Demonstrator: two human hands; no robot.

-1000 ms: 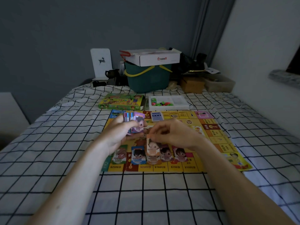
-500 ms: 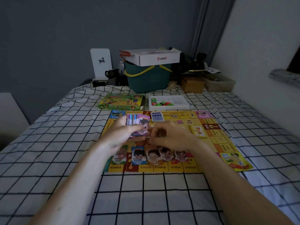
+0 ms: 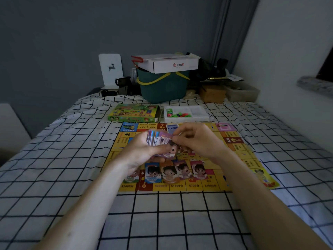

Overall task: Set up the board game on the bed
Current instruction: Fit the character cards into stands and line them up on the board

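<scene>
1. While the left hand [image 3: 142, 152] grips a fanned stack of cards [image 3: 158, 141] above the game board [image 3: 239, 152], the right hand [image 3: 196, 139] pinches the top purple card at its upper right edge.
2. Stack is held over the board's middle, long axis tilted up and to the right, faces toward the camera; top card shows a cartoon child on purple.
3. Board lies flat on the bed [image 3: 54, 159], mid-sheet, long side running left to right, near edge facing the person. Yellow, with red and orange squares around the rim and price labels along the near edge.
4. Four character cards [image 3: 169, 173] lie in a row on the board's near edge, just beside each other, upright toward the person; a fifth, green one is partly hidden under the left wrist.
5. One blue-white card [image 3: 172, 128] lies at the board's far edge.
6. Past the far edge: green game box [image 3: 133, 115] on the left, white tray [image 3: 187, 114] with coloured pieces on the right, near each other.
7. Behind them a green basket [image 3: 162, 87] with a white carton [image 3: 173, 64] on top.
</scene>
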